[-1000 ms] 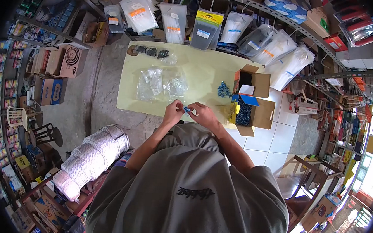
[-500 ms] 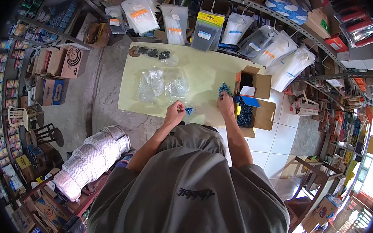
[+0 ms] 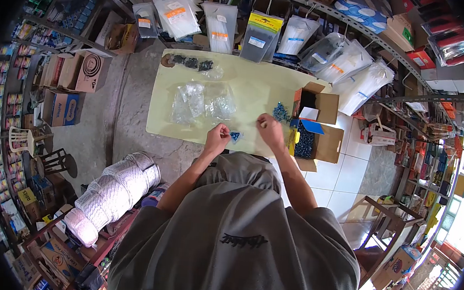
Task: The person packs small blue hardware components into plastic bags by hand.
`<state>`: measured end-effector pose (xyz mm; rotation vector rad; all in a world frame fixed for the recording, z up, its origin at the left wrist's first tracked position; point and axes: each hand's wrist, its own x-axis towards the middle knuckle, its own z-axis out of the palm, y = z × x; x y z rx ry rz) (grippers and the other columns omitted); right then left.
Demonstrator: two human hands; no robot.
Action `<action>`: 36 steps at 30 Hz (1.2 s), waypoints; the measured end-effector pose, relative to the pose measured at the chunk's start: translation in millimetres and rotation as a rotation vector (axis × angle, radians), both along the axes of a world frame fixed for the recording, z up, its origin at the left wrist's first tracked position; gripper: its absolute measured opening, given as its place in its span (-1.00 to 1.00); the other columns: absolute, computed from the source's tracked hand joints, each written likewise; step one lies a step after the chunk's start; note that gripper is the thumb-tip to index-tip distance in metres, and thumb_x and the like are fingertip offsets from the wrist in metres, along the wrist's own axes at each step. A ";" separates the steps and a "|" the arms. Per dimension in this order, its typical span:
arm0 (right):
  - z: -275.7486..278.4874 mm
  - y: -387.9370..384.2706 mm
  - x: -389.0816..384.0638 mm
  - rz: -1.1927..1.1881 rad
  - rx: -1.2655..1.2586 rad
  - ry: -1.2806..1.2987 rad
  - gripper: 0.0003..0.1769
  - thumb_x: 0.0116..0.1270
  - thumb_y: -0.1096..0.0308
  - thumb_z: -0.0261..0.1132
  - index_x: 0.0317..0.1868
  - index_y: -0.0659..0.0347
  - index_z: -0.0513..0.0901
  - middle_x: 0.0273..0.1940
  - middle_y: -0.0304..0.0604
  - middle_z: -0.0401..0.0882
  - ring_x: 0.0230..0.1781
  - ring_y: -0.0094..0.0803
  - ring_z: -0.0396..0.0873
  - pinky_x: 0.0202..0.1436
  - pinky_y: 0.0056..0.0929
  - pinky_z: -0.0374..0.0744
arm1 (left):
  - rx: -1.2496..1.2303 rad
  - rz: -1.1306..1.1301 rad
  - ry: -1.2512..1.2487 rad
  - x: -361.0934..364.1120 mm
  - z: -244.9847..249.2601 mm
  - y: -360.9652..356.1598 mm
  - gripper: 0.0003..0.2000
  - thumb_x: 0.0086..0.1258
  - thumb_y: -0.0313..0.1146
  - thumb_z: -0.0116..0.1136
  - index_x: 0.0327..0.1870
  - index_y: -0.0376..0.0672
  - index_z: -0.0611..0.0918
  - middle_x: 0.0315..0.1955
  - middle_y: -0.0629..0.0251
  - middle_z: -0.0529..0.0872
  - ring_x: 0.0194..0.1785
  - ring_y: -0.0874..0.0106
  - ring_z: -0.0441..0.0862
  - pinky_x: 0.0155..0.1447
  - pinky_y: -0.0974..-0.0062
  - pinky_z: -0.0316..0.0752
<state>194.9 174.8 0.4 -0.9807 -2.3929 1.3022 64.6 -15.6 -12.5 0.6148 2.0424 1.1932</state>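
My left hand [image 3: 218, 138] pinches the edge of a small clear plastic bag [image 3: 236, 140] with a few blue pieces at its bottom, low over the table's near edge. To its right my right hand [image 3: 270, 131] is closed, fingertips together; whatever they may hold is too small to make out. Beyond that hand lies a loose pile of small blue metallic pieces [image 3: 281, 112], perhaps screws. An open cardboard box [image 3: 327, 144] beside the pile holds many more of them.
Flat clear plastic bags [image 3: 192, 101] lie on the pale yellow table [image 3: 254, 76]. A packet with dark round items [image 3: 191, 63] is at the far left corner. A second open box [image 3: 327, 106] stands at the right edge. Packs of cable ties [image 3: 262, 35] hang beyond the table.
My right hand has moved left from the pile of blue pieces, toward the small bag. My left hand stays with the bag in nearly the same place.
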 end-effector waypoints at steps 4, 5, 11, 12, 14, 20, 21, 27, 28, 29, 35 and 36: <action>37.7 -34.8 -13.8 0.210 -0.153 -0.052 -0.82 0.16 0.39 0.34 -0.21 0.18 0.60 -0.30 -0.10 0.67 -0.27 -0.09 0.66 -0.21 -0.20 0.61 | -0.045 -0.015 -0.009 -1.3 6.5 2.3 -0.81 0.13 -0.57 0.26 -0.24 -0.24 0.55 -0.40 0.29 0.63 -0.30 0.50 0.63 -0.20 0.52 0.58; 38.0 -40.7 -15.0 0.311 -0.072 -0.021 -0.81 0.17 0.39 0.32 -0.18 0.16 0.60 -0.28 -0.11 0.67 -0.26 -0.10 0.66 -0.21 -0.21 0.61 | -0.045 -0.015 -0.011 -1.5 10.0 3.3 -0.81 0.13 -0.57 0.26 -0.24 -0.24 0.55 -0.40 0.29 0.63 -0.30 0.50 0.63 -0.20 0.52 0.58; 27.4 -41.9 -14.6 0.467 0.046 -0.049 -0.80 0.21 0.37 0.29 -0.14 0.11 0.61 -0.23 -0.15 0.67 -0.25 -0.14 0.66 -0.19 -0.24 0.62 | -0.029 0.004 -0.013 -1.3 12.0 2.5 -0.81 0.11 -0.58 0.26 -0.25 -0.25 0.55 -0.38 0.26 0.64 -0.29 0.49 0.64 -0.19 0.51 0.57; 30.7 -38.9 -13.0 0.445 0.027 -0.071 -0.81 0.21 0.35 0.29 -0.14 0.11 0.61 -0.23 -0.16 0.67 -0.25 -0.14 0.67 -0.19 -0.24 0.62 | -0.020 0.009 -0.023 -1.3 11.3 1.9 -0.81 0.12 -0.58 0.26 -0.25 -0.25 0.55 -0.38 0.27 0.64 -0.29 0.49 0.63 -0.18 0.51 0.57; 23.9 -29.4 -6.7 0.333 0.036 -0.067 -0.81 0.21 0.35 0.30 -0.14 0.10 0.62 -0.22 -0.16 0.67 -0.26 -0.14 0.67 -0.20 -0.23 0.62 | -0.009 0.017 -0.034 -0.6 9.4 2.0 -0.81 0.12 -0.57 0.26 -0.25 -0.25 0.55 -0.39 0.27 0.63 -0.29 0.49 0.62 -0.18 0.51 0.57; -19.6 17.2 19.5 -0.077 0.239 -0.271 -0.80 0.22 0.39 0.25 -0.13 0.16 0.62 -0.15 -0.01 0.65 -0.19 -0.01 0.64 -0.16 -0.14 0.62 | 0.016 0.025 -0.013 -0.9 3.6 -0.5 -0.83 0.13 -0.56 0.24 -0.26 -0.25 0.54 -0.41 0.30 0.61 -0.30 0.51 0.59 -0.17 0.52 0.57; -26.6 22.7 24.7 -0.107 0.281 -0.348 -0.79 0.22 0.41 0.22 -0.12 0.17 0.59 -0.12 0.03 0.62 -0.18 0.03 0.63 -0.14 -0.10 0.63 | 0.021 0.022 -0.008 -0.7 4.4 -0.2 -0.83 0.14 -0.56 0.24 -0.26 -0.25 0.54 -0.41 0.30 0.61 -0.30 0.51 0.59 -0.17 0.53 0.57; -60.6 32.2 35.3 -0.067 0.373 -0.471 -0.79 0.24 0.44 0.18 -0.11 0.23 0.53 -0.10 0.13 0.57 -0.16 0.10 0.62 -0.12 -0.05 0.65 | 0.028 0.015 -0.008 -2.5 4.7 -0.4 -0.84 0.14 -0.56 0.24 -0.27 -0.24 0.54 -0.41 0.31 0.62 -0.29 0.52 0.59 -0.16 0.54 0.57; -60.4 32.1 34.6 -0.087 0.390 -0.475 -0.80 0.24 0.43 0.18 -0.12 0.24 0.53 -0.11 0.13 0.57 -0.16 0.10 0.62 -0.12 -0.06 0.65 | 0.030 0.015 -0.013 -2.2 4.2 -0.7 -0.84 0.14 -0.56 0.24 -0.27 -0.24 0.54 -0.41 0.32 0.62 -0.29 0.52 0.60 -0.16 0.55 0.57; -59.9 32.3 35.0 -0.087 0.389 -0.476 -0.80 0.24 0.43 0.18 -0.12 0.24 0.53 -0.11 0.13 0.57 -0.16 0.10 0.62 -0.12 -0.06 0.65 | 0.029 0.015 -0.013 -1.6 3.7 -0.9 -0.84 0.14 -0.56 0.24 -0.27 -0.24 0.54 -0.41 0.32 0.62 -0.29 0.52 0.60 -0.16 0.55 0.57; -39.4 28.3 25.0 -0.046 0.330 -0.519 -0.84 0.26 0.40 0.19 -0.18 0.24 0.59 -0.13 0.08 0.60 -0.19 0.05 0.63 -0.15 -0.11 0.66 | 0.043 0.023 -0.002 -2.7 0.2 -1.4 -0.82 0.12 -0.58 0.24 -0.27 -0.27 0.53 -0.43 0.27 0.63 -0.34 0.47 0.61 -0.21 0.52 0.56; -33.6 24.2 22.0 0.001 0.270 -0.370 -0.85 0.24 0.40 0.23 -0.20 0.23 0.61 -0.15 0.02 0.60 -0.17 -0.02 0.65 -0.13 -0.15 0.64 | 0.027 0.024 -0.009 -3.1 1.6 -1.3 -0.83 0.12 -0.59 0.24 -0.27 -0.27 0.54 -0.43 0.27 0.63 -0.35 0.48 0.61 -0.21 0.53 0.56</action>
